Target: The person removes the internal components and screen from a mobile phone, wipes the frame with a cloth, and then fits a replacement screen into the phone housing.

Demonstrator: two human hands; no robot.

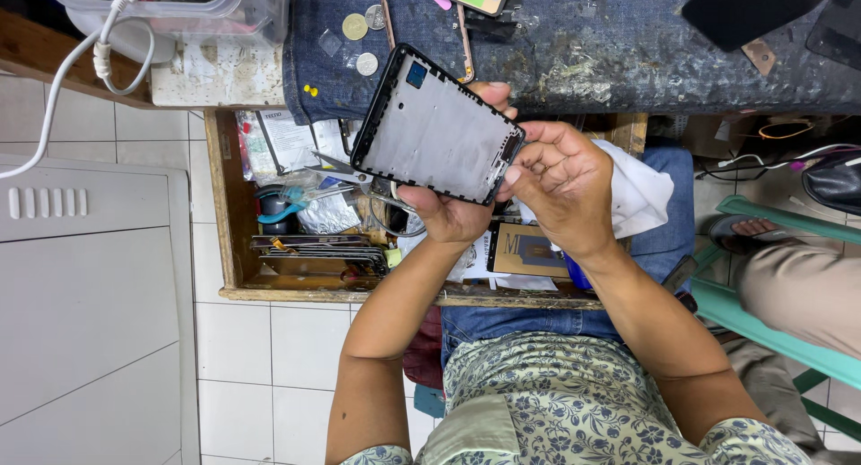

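I hold a black phone frame (435, 129) with a grey metal back plate, tilted, above an open wooden drawer (222, 205). My left hand (453, 216) grips the frame from below, its thumb along the lower edge and fingertips showing behind the top edge. My right hand (560, 182) pinches the frame's right end with thumb and fingers. A white cloth (644, 196) lies under my right hand, over my knee.
The drawer holds pliers, foil, papers and flat phone parts. The bench top wears a denim cloth (610, 61) with coins (355, 26), a thin frame and dark screens (744, 8). A plastic box (179, 3) and white cable (54, 97) lie left. Another person's sandalled foot (744, 230) rests right.
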